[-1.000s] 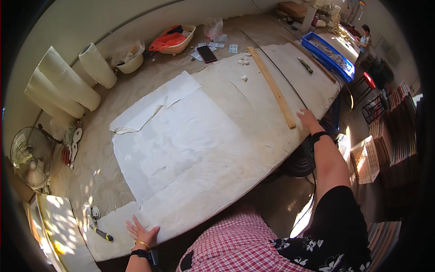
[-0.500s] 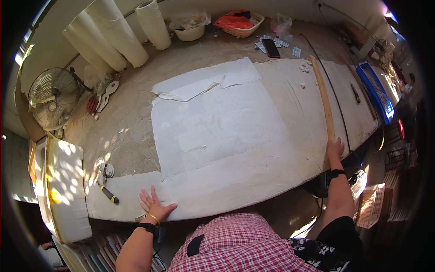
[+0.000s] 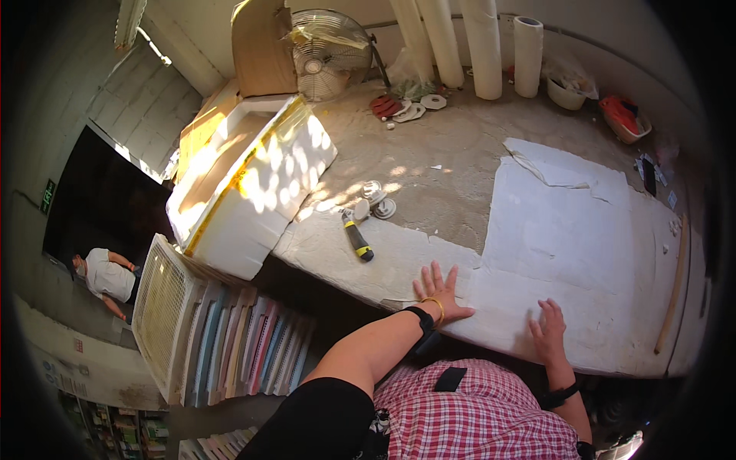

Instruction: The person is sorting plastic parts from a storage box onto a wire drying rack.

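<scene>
My left hand point(image 3: 438, 297) lies with fingers spread on the pale, plaster-like covering point(image 3: 360, 272) at the table's front edge. Just right of it, my right hand point(image 3: 547, 331) is raised over the front part of a white sheet point(image 3: 560, 222), fingers apart and holding nothing; whether it touches the sheet I cannot tell. The sheet has a wrinkled, folded strip along its far side. At the far right lies a long wooden strip point(image 3: 676, 287), away from both hands. A knife-like tool with a black and yellow handle point(image 3: 357, 239) rests left of my left hand, beside some round white pieces point(image 3: 376, 201).
A white foam box point(image 3: 295, 180) stands at the table's left end, above stacked plastic trays point(image 3: 238, 337). A fan point(image 3: 326, 57), upright white rolls point(image 3: 481, 50), a bowl point(image 3: 566, 93), a basket point(image 3: 625, 126) and a phone point(image 3: 649, 176) line the back. A person point(image 3: 111, 274) is at far left.
The view has swung left, bringing the foam box and trays further in. My right hand has left the wooden strip and come closer to my left hand, which stays at the front edge.
</scene>
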The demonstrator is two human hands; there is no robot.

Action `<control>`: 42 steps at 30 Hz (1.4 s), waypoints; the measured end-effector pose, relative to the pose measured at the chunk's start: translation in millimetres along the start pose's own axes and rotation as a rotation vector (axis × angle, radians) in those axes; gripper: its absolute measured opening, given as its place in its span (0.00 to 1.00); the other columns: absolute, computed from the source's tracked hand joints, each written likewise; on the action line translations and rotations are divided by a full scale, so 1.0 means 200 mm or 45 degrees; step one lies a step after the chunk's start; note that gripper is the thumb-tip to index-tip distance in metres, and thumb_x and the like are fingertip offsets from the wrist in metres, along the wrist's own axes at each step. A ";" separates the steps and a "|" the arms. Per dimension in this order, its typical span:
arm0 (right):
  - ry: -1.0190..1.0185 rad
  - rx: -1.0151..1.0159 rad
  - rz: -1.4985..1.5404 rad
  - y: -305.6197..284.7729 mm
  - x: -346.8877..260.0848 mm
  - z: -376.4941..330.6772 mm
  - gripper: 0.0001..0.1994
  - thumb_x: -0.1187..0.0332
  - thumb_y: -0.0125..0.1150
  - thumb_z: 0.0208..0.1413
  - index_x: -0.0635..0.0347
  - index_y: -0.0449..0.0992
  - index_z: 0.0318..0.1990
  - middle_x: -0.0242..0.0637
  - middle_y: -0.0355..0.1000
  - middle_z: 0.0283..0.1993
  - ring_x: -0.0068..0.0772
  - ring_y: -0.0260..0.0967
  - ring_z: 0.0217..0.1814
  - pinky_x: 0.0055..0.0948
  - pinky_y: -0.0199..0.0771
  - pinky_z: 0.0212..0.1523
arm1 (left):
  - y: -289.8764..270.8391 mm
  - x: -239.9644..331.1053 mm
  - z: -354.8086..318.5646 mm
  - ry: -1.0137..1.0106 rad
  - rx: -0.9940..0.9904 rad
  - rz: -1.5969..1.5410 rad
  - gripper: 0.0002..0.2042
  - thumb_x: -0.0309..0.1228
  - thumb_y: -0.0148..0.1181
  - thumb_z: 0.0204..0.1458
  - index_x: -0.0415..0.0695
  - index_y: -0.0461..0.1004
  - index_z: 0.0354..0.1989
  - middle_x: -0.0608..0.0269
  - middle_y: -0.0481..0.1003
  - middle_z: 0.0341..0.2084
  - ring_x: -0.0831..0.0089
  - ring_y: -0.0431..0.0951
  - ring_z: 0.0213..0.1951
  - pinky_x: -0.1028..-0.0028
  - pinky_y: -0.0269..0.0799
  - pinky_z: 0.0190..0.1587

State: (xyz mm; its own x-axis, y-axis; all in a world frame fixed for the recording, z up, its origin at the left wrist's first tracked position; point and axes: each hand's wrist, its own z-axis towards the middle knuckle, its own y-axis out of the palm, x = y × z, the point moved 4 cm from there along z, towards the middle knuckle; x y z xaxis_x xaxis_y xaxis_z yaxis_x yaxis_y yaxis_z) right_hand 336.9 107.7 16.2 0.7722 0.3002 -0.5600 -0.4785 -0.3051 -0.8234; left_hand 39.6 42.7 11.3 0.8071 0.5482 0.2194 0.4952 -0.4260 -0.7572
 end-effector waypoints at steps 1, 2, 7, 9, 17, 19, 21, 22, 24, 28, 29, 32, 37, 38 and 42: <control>0.024 -0.124 -0.180 0.10 -0.09 -0.01 0.34 0.62 0.65 0.50 0.52 0.60 0.65 0.50 0.48 0.71 0.58 0.39 0.74 0.65 0.41 0.66 | 0.00 -0.01 -0.01 0.027 -0.004 -0.025 0.64 0.67 0.65 0.33 0.58 0.27 0.73 0.39 0.15 0.69 0.38 0.11 0.68 0.37 0.17 0.64; -0.026 -0.123 -0.194 0.15 -0.19 0.01 0.34 0.62 0.65 0.50 0.52 0.60 0.65 0.50 0.48 0.71 0.58 0.39 0.74 0.65 0.41 0.66 | 0.00 -0.05 -0.01 0.035 0.007 -0.038 0.64 0.67 0.65 0.33 0.59 0.28 0.73 0.40 0.15 0.69 0.40 0.12 0.69 0.36 0.17 0.64; 0.226 -0.139 -0.515 0.27 -0.26 0.01 0.44 0.52 0.65 0.47 0.45 0.49 0.71 0.51 0.33 0.76 0.59 0.27 0.78 0.71 0.37 0.66 | -0.02 -0.33 0.02 0.711 -0.068 -0.632 0.49 0.62 0.64 0.41 0.51 0.53 0.70 0.42 0.47 0.69 0.48 0.41 0.72 0.57 0.39 0.70; 0.382 -0.169 -0.592 0.26 -0.18 0.00 0.43 0.53 0.63 0.50 0.41 0.47 0.72 0.47 0.31 0.77 0.57 0.26 0.78 0.72 0.38 0.65 | -0.08 -0.51 -0.17 0.794 -0.083 -0.748 0.45 0.59 0.63 0.44 0.49 0.56 0.68 0.42 0.54 0.66 0.51 0.51 0.68 0.60 0.47 0.68; 0.379 -0.439 -0.750 0.31 0.09 0.30 0.52 0.53 0.64 0.49 0.40 0.31 0.74 0.60 0.26 0.75 0.61 0.25 0.78 0.64 0.34 0.71 | 0.27 -1.94 -0.85 0.102 0.176 -1.086 0.36 0.55 0.64 0.49 0.42 0.66 0.60 0.47 0.71 0.54 0.58 0.72 0.56 0.64 0.67 0.59; 0.604 -0.542 -0.744 0.26 0.02 0.28 0.55 0.52 0.65 0.47 0.44 0.28 0.74 0.67 0.26 0.74 0.63 0.26 0.77 0.55 0.34 0.73 | 0.54 -2.18 -1.02 -0.149 0.365 -1.190 0.35 0.55 0.65 0.49 0.41 0.67 0.58 0.46 0.71 0.53 0.58 0.72 0.55 0.63 0.69 0.57; 0.596 -0.547 -0.736 0.24 0.00 0.28 0.56 0.52 0.66 0.47 0.45 0.27 0.73 0.66 0.27 0.74 0.63 0.26 0.77 0.53 0.34 0.74 | 0.73 -2.28 -1.24 -0.352 0.420 -1.464 0.33 0.51 0.66 0.50 0.40 0.68 0.56 0.48 0.73 0.51 0.61 0.73 0.54 0.64 0.70 0.56; 0.566 -0.566 -0.725 0.23 -0.01 0.28 0.57 0.52 0.66 0.46 0.46 0.25 0.73 0.66 0.28 0.74 0.63 0.26 0.77 0.51 0.34 0.74 | 0.83 -2.31 -1.33 -0.455 0.419 -1.580 0.32 0.50 0.67 0.50 0.39 0.69 0.56 0.50 0.74 0.49 0.63 0.74 0.53 0.66 0.70 0.56; 0.593 -0.582 -0.735 0.24 -0.08 0.30 0.57 0.52 0.66 0.46 0.48 0.25 0.73 0.66 0.29 0.74 0.63 0.27 0.77 0.49 0.35 0.74 | 1.01 -2.32 -1.47 -0.540 0.474 -1.708 0.30 0.48 0.67 0.51 0.39 0.69 0.56 0.53 0.75 0.47 0.66 0.74 0.52 0.68 0.71 0.55; 0.724 -0.713 -0.685 0.22 -0.14 0.29 0.61 0.51 0.67 0.45 0.52 0.19 0.72 0.65 0.24 0.74 0.62 0.26 0.78 0.45 0.36 0.75 | 0.83 -2.28 -1.50 -0.455 0.521 -1.776 0.25 0.42 0.65 0.54 0.39 0.69 0.55 0.56 0.75 0.46 0.70 0.75 0.50 0.70 0.71 0.55; 0.639 -0.547 -0.858 0.21 -0.22 0.27 0.49 0.54 0.65 0.49 0.57 0.40 0.73 0.67 0.47 0.70 0.59 0.50 0.72 0.44 0.58 0.68 | 0.71 -2.30 -1.47 -0.347 0.650 -1.852 0.22 0.38 0.63 0.56 0.39 0.69 0.54 0.57 0.75 0.46 0.71 0.75 0.50 0.71 0.71 0.54; 0.689 -0.647 -0.901 0.17 -0.46 0.35 0.46 0.55 0.65 0.50 0.58 0.44 0.71 0.66 0.50 0.67 0.58 0.53 0.70 0.44 0.60 0.66 | 0.25 -2.39 -1.42 -0.194 0.913 -1.797 0.16 0.30 0.59 0.59 0.39 0.69 0.53 0.60 0.75 0.46 0.74 0.75 0.50 0.73 0.70 0.54; 0.838 -0.908 -0.970 0.18 -0.85 0.42 0.37 0.57 0.63 0.52 0.59 0.53 0.66 0.64 0.59 0.61 0.55 0.61 0.64 0.43 0.66 0.60 | -0.34 -2.47 -1.40 -0.088 1.252 -1.514 0.16 0.30 0.61 0.56 0.41 0.70 0.52 0.58 0.76 0.46 0.68 0.77 0.48 0.70 0.71 0.53; 0.865 -0.962 -0.972 0.19 -0.91 0.44 0.35 0.57 0.63 0.53 0.59 0.55 0.65 0.63 0.61 0.59 0.54 0.63 0.62 0.43 0.67 0.59 | -0.41 -2.48 -1.37 -0.093 1.241 -1.506 0.16 0.30 0.61 0.56 0.41 0.70 0.52 0.58 0.76 0.46 0.68 0.77 0.48 0.70 0.71 0.53; 0.961 -1.175 -0.996 0.23 -1.06 0.54 0.29 0.59 0.61 0.55 0.60 0.62 0.62 0.62 0.67 0.54 0.52 0.69 0.57 0.43 0.72 0.55 | -0.76 -2.50 -1.35 -0.106 1.700 -1.178 0.20 0.31 0.60 0.56 0.40 0.67 0.56 0.57 0.70 0.53 0.64 0.69 0.55 0.67 0.64 0.58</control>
State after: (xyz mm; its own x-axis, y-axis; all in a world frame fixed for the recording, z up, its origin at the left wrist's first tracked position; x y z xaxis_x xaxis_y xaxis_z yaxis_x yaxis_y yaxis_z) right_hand 106.5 128.4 87.6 0.8802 0.2073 0.4269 0.3807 -0.8456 -0.3742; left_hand -352.4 -362.5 182.8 0.3681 0.3021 0.8793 0.1227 0.9217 -0.3680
